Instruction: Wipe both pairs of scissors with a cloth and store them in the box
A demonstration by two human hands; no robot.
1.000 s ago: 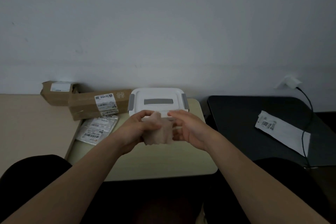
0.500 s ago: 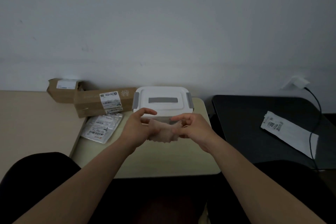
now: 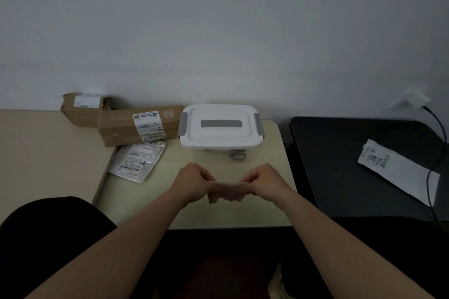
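Dim, flat, greyish light with soft faint shadows (no glare), slightly soft focus, and wide-angle bending toward the edges.

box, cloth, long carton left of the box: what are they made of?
The box looks like moulded plastic: smooth white, faint sheen, grey clips and handle. The cloth seems thin soft fabric, matte beige; it sags and bunches where held. The long carton is probably brown cardboard: matte, creased edges, paper labels.

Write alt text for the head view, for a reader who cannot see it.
The left hand and right hand pinch a beige cloth stretched between them above a pale table. Behind stands a closed white box, grey scissors lying at its front; cardboard parcels sit to its left.
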